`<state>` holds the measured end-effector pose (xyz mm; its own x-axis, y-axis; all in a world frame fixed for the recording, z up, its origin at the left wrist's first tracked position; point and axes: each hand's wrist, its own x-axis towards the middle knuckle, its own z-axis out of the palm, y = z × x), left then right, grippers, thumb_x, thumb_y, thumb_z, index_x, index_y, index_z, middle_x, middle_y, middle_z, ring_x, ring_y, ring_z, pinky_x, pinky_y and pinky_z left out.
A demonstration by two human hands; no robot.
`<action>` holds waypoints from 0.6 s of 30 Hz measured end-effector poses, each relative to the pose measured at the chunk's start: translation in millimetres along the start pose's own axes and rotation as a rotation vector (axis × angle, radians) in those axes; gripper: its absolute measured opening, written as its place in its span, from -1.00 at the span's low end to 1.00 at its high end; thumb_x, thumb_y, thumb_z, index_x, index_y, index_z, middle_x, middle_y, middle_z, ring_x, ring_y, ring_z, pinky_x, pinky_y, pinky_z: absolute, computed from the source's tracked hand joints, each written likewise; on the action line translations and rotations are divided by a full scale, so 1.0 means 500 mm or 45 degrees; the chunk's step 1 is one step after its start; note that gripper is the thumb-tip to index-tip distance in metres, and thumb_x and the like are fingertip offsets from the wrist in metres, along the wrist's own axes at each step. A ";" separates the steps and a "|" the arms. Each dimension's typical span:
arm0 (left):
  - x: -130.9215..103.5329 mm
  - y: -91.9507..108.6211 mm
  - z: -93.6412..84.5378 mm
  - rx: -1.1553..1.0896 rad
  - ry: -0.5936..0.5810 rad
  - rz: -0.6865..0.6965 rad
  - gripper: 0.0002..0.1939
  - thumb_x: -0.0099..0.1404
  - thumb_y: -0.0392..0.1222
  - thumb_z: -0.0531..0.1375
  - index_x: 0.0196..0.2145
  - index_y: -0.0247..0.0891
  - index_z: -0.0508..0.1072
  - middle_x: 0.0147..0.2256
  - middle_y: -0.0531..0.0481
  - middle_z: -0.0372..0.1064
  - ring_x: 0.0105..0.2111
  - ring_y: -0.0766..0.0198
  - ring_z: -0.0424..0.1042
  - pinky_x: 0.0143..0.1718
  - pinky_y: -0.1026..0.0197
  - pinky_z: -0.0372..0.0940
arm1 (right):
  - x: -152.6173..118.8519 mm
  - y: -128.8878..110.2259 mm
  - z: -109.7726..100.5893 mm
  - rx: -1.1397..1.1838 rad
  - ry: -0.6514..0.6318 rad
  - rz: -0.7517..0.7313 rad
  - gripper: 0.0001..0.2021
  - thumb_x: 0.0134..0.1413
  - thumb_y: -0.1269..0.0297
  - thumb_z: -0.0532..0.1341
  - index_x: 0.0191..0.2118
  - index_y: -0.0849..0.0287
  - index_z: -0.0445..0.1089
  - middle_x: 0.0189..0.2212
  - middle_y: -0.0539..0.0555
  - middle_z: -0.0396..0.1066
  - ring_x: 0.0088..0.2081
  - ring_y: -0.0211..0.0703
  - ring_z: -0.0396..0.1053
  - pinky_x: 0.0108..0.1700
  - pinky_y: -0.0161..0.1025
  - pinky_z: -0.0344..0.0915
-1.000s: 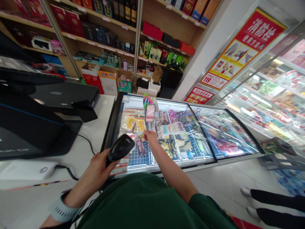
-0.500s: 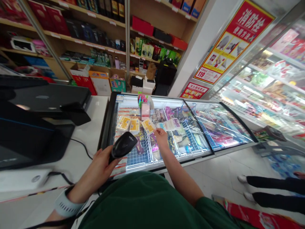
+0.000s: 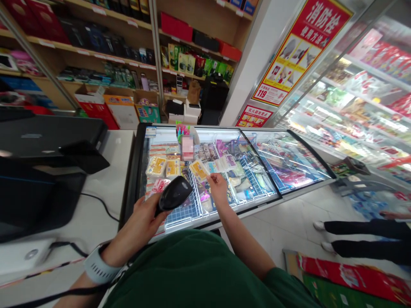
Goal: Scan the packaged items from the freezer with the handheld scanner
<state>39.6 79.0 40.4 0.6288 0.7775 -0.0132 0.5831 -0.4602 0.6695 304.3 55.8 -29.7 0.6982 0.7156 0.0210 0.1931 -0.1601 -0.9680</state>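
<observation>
My left hand is wrapped round the handle of a black barcode scanner, whose head points up and right over the chest freezer. My right hand pinches the lower right corner of a flat yellow-and-white packet, just beyond the scanner's head. The scanner and the packet are close but look apart. To the left, on the freezer's glass top, lie more yellow packets and a red-and-white packet, partly behind the scanner. A pale purple-and-white packet rests to the right of my right hand.
The chest freezer holds wire baskets of bagged goods. A tub of colourful items stands at its back edge. On the left counter are a black monitor and cables. A person's legs show at right.
The scanner has moved a little right, nearer the packet in my right hand, uncovering the red-and-white packet. The whole view has shifted, with the surroundings sliding left.
</observation>
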 end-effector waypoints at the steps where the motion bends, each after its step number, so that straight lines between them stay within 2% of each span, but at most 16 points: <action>1: 0.001 0.002 0.000 0.010 0.004 0.003 -0.71 0.29 0.00 0.09 -0.12 -0.20 0.36 -0.28 -0.04 0.47 -0.20 0.03 0.45 0.00 -0.03 0.18 | -0.001 -0.001 -0.002 0.000 -0.001 -0.002 -0.82 -0.04 0.18 0.26 -0.33 0.16 0.40 -0.49 -0.04 0.41 -0.42 -0.22 0.35 -0.28 -0.29 0.26; 12: 0.009 0.011 0.006 -0.005 -0.041 0.043 -0.69 0.31 0.01 0.04 -0.11 -0.23 0.34 -0.21 -0.09 0.47 -0.15 0.03 0.43 0.02 -0.06 0.16 | -0.013 -0.004 -0.015 0.010 -0.014 -0.016 -0.77 -0.05 0.15 0.26 -0.31 0.20 0.40 -0.47 -0.03 0.40 -0.40 -0.21 0.35 -0.27 -0.27 0.27; 18: 0.012 0.011 0.010 0.009 -0.009 0.040 -0.68 0.31 0.03 0.05 -0.12 -0.22 0.36 -0.24 -0.06 0.48 -0.20 0.06 0.44 -0.05 0.02 0.23 | 0.004 0.032 -0.014 0.127 0.002 0.076 -0.75 -0.10 0.13 0.29 -0.32 0.19 0.39 -0.48 -0.04 0.41 -0.40 -0.22 0.36 -0.28 -0.28 0.29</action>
<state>49.1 79.3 40.2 0.6506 0.7594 0.0028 0.5665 -0.4878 0.6641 313.5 49.7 -43.4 0.7073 0.7059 -0.0374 0.0813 -0.1338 -0.9877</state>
